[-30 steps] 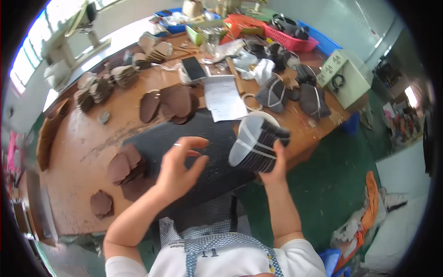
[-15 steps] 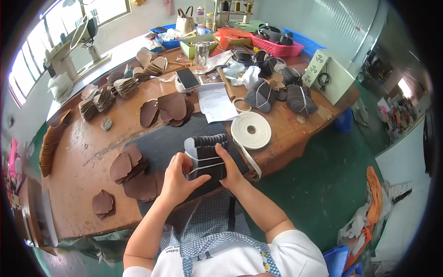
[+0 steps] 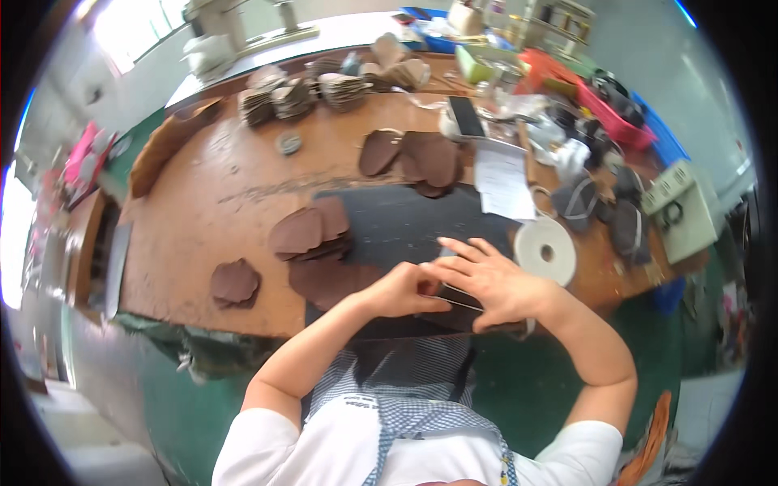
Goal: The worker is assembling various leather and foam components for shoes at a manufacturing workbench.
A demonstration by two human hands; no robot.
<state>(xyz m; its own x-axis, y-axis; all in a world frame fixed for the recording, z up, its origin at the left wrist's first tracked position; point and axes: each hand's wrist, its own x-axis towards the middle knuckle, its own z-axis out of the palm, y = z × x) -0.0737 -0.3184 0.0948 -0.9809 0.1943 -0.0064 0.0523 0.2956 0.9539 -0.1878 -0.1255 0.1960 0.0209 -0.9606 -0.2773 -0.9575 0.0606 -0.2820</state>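
A bundle of dark padded pieces [image 3: 460, 296] with a pale band round it is at the near edge of a black mat [image 3: 397, 223], largely hidden by my hands. At its left end my left hand [image 3: 405, 290] is closed, thumb and fingers pinched on the bundle. Across the top lies my right hand [image 3: 498, 283], fingers stretched and spread, thumb by the near side. To the left of my hands, stacked brown leather pieces [image 3: 304, 235] and a larger brown piece [image 3: 328, 281] overlap the mat's edge.
A white tape roll [image 3: 545, 252] lies right of my hands, near written sheets [image 3: 501, 182] and a phone [image 3: 465, 116]. More banded dark bundles [image 3: 628, 231] sit beside a pale metal box [image 3: 685, 206]. Brown cut pieces [image 3: 235, 283] lie at the table's left.
My view has swung left, so the table appears shifted right. My right hand has gone from gripping the bundle's right side to lying spread over it. The left keeps its hold.
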